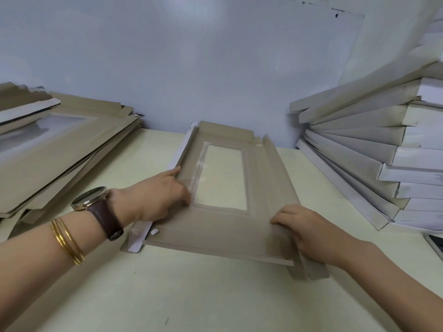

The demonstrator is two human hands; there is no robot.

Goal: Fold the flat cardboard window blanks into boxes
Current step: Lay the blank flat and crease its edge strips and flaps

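Right hand (303, 230) pinches the window blank's (223, 226) raised side flap; left hand (159, 195) presses flat opposite, blank's length running away from both.

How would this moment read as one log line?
step: folding window blank | left hand: pressing left edge | right hand: gripping right flap | flat blanks left; folded boxes right

My pale cream table (191, 295) runs to a plain white wall (191, 56) with a few dark specks up top. My brown-strapped watch (92, 200) sits just ahead of my thin gold bangles (67, 240).
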